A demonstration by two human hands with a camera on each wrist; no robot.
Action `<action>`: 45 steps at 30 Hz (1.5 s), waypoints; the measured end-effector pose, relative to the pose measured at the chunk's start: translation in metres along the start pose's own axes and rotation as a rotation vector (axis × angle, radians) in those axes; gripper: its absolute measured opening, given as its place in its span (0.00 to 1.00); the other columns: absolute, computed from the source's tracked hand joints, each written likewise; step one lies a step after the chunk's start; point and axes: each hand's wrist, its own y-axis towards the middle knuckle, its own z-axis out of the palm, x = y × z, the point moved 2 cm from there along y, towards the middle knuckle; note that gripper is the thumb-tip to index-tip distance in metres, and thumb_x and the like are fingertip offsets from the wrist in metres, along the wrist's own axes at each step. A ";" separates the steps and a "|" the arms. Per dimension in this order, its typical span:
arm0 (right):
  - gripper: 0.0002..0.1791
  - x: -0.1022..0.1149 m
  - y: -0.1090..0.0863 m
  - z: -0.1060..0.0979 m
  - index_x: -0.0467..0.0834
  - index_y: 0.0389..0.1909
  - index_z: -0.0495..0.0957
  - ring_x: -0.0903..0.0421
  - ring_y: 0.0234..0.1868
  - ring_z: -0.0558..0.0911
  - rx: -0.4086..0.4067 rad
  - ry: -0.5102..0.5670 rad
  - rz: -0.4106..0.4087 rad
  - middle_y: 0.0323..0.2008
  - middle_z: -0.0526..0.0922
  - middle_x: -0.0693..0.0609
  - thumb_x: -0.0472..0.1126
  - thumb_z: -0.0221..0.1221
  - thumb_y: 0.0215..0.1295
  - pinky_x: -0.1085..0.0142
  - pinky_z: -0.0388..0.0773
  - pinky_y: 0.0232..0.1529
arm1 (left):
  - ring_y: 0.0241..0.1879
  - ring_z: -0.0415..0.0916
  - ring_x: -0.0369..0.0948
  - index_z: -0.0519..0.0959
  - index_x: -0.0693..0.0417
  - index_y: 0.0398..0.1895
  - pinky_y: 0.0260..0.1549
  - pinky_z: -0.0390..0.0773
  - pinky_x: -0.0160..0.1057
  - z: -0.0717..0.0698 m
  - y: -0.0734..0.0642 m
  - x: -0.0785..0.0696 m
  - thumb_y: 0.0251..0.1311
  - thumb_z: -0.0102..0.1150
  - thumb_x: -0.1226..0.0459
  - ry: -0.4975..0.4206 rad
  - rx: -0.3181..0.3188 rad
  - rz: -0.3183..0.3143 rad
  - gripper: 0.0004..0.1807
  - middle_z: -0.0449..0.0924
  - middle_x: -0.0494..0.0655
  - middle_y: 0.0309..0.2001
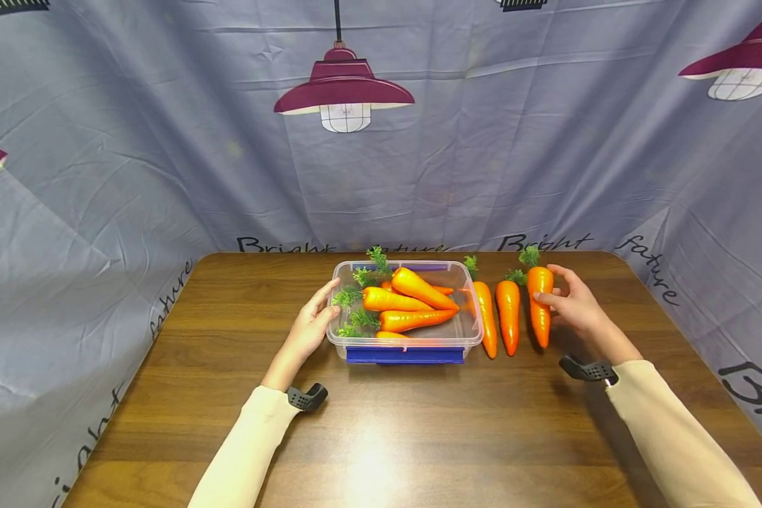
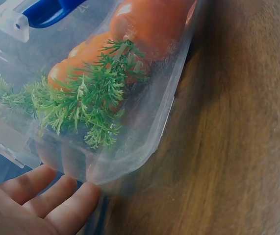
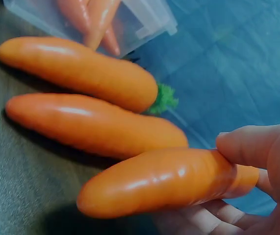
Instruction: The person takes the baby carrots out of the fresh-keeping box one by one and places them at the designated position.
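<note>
A clear plastic container (image 1: pixel 405 343) with a blue front clip holds several glossy orange carrots (image 1: pixel 413 319) with green leafy tops. My left hand (image 1: pixel 306 328) rests against the container's left side, fingertips touching its outer wall; in the left wrist view the fingers (image 2: pixel 73 208) look fairly straight. My right hand (image 1: pixel 574 303) grips a carrot (image 1: pixel 540 303) near its leafy end, thumb on one side and fingers beneath. That carrot points towards me and seems slightly raised. Just left of it lie two more carrots, a middle one (image 1: pixel 509 317) and one beside the container (image 1: pixel 485 321).
Everything stands on a brown wooden table (image 1: pixel 241 303) near its back edge. Behind and beside it hangs a grey-blue printed curtain (image 1: pixel 228 141) with red lamps and lettering. A black band (image 1: pixel 307 398) is on the left wrist, another (image 1: pixel 587 368) on the right.
</note>
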 end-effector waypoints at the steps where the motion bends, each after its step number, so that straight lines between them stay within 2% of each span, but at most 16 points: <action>1: 0.45 -0.002 0.001 0.000 0.37 0.79 0.40 0.66 0.30 0.80 0.000 -0.012 0.004 0.36 0.75 0.61 0.37 0.58 0.71 0.62 0.86 0.29 | 0.80 0.48 0.61 0.59 0.56 0.79 0.74 0.60 0.61 0.000 0.000 0.000 0.72 0.45 0.70 0.000 0.001 -0.001 0.31 0.49 0.59 0.82; 9: 0.44 -0.018 0.010 0.002 0.36 0.79 0.40 0.67 0.30 0.80 0.045 -0.047 0.078 0.41 0.77 0.55 0.36 0.57 0.72 0.61 0.88 0.34 | 0.80 0.48 0.61 0.59 0.55 0.79 0.75 0.59 0.60 0.000 0.000 -0.001 0.73 0.45 0.70 0.004 0.003 -0.003 0.31 0.50 0.58 0.82; 15: 0.42 -0.020 0.012 0.005 0.35 0.79 0.42 0.67 0.31 0.82 0.072 -0.056 0.107 0.50 0.79 0.43 0.36 0.57 0.73 0.62 0.88 0.35 | 0.80 0.46 0.62 0.59 0.56 0.79 0.77 0.55 0.60 0.000 0.000 -0.001 0.73 0.45 0.70 0.017 0.002 0.008 0.31 0.50 0.59 0.82; 17: 0.43 -0.020 0.011 0.006 0.36 0.79 0.42 0.66 0.31 0.82 0.072 -0.051 0.113 0.48 0.79 0.45 0.36 0.57 0.73 0.62 0.88 0.34 | 0.80 0.46 0.62 0.59 0.56 0.79 0.77 0.55 0.60 0.000 -0.001 -0.001 0.72 0.45 0.70 0.016 0.001 0.010 0.31 0.50 0.59 0.82; 21: 0.43 -0.018 0.009 0.008 0.35 0.78 0.43 0.65 0.31 0.82 0.090 -0.038 0.120 0.41 0.80 0.54 0.37 0.58 0.72 0.63 0.88 0.33 | 0.80 0.45 0.62 0.59 0.57 0.79 0.77 0.54 0.60 0.000 0.000 0.000 0.72 0.45 0.70 0.016 -0.003 0.012 0.31 0.50 0.59 0.82; 24: 0.44 -0.018 0.008 0.008 0.34 0.78 0.42 0.65 0.32 0.83 0.102 -0.045 0.124 0.40 0.79 0.55 0.38 0.58 0.72 0.62 0.88 0.33 | 0.80 0.46 0.61 0.59 0.56 0.79 0.77 0.55 0.60 0.000 0.001 0.001 0.73 0.45 0.70 0.016 -0.005 0.005 0.31 0.50 0.59 0.82; 32: 0.44 -0.023 0.012 0.005 0.32 0.79 0.42 0.67 0.33 0.83 0.062 -0.083 0.165 0.58 0.73 0.34 0.43 0.56 0.74 0.61 0.89 0.36 | 0.80 0.46 0.60 0.59 0.56 0.79 0.76 0.57 0.60 0.000 0.000 -0.003 0.72 0.45 0.70 -0.001 0.000 0.002 0.32 0.50 0.59 0.82; 35: 0.44 -0.024 0.013 0.004 0.32 0.79 0.42 0.67 0.33 0.83 0.054 -0.081 0.173 0.59 0.73 0.34 0.43 0.55 0.74 0.61 0.89 0.36 | 0.80 0.46 0.60 0.59 0.56 0.79 0.76 0.57 0.60 0.000 0.000 -0.002 0.72 0.45 0.70 0.000 0.001 0.003 0.32 0.50 0.59 0.82; 40: 0.44 -0.019 0.012 0.003 0.32 0.79 0.43 0.66 0.32 0.83 0.048 -0.079 0.173 0.55 0.75 0.38 0.43 0.56 0.74 0.59 0.89 0.37 | 0.80 0.47 0.62 0.59 0.56 0.79 0.75 0.58 0.61 0.000 0.000 -0.001 0.72 0.45 0.70 0.011 -0.003 0.001 0.32 0.50 0.59 0.82; 45: 0.43 -0.014 0.010 0.001 0.32 0.78 0.44 0.65 0.32 0.84 0.032 -0.093 0.159 0.56 0.74 0.34 0.43 0.57 0.73 0.60 0.89 0.35 | 0.80 0.48 0.61 0.59 0.56 0.79 0.74 0.61 0.61 0.000 0.000 -0.001 0.72 0.45 0.70 0.006 -0.002 -0.002 0.32 0.50 0.59 0.82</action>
